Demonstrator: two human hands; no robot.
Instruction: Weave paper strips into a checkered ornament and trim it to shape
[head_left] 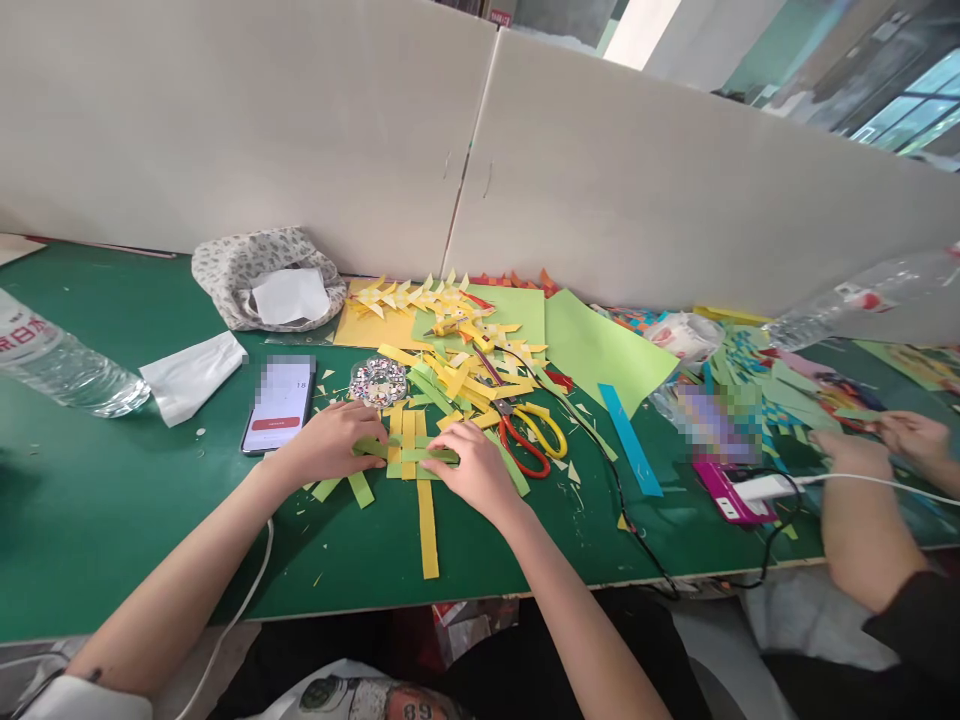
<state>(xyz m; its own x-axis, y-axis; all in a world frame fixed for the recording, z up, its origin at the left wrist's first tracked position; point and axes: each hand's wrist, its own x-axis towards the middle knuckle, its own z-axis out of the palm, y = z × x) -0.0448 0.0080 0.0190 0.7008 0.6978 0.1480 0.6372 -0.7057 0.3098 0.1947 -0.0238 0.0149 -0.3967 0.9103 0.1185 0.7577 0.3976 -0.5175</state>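
Between my hands lies a small weave of yellow paper strips (407, 440) crossed by green paper strips (415, 456). My left hand (341, 437) pinches the left end of a green strip, and my right hand (469, 462) has its thumb and fingers on the right end of the same strip. Some contact points are hidden under the fingers. A loose yellow strip (427, 530) points toward the table's front edge. Just right of the weave are scissors with red and yellow handles (529, 440). Short green pieces (360, 490) lie below my left hand.
Behind the weave are folded yellow paper pieces (412, 297), a yellow glue gun (465, 332) with a black cord (611, 480), and green sheets (607, 350). A phone (279, 405) and water bottle (67, 355) stand left. Another person's hands (911, 440) work at right.
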